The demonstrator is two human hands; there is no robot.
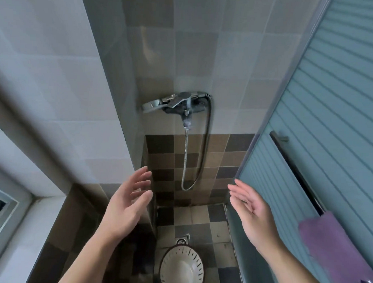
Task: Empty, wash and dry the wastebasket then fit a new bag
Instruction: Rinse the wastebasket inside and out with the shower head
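Both hands, left hand point(124, 205) and right hand point(252, 209), empty with fingers spread, above wastebasket point(181, 266) upright on shower floor point(207, 229) under mixer tap point(181, 102); risk: splashback wetting purple towel point(331, 248) at full flow.

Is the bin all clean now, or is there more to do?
Looks emptied: the wastebasket stands bare on the shower floor near the drain. In hand: nothing, the left hand and right hand are open below the tap. Left: likely washing, drying, perhaps with the purple towel, and a bag.
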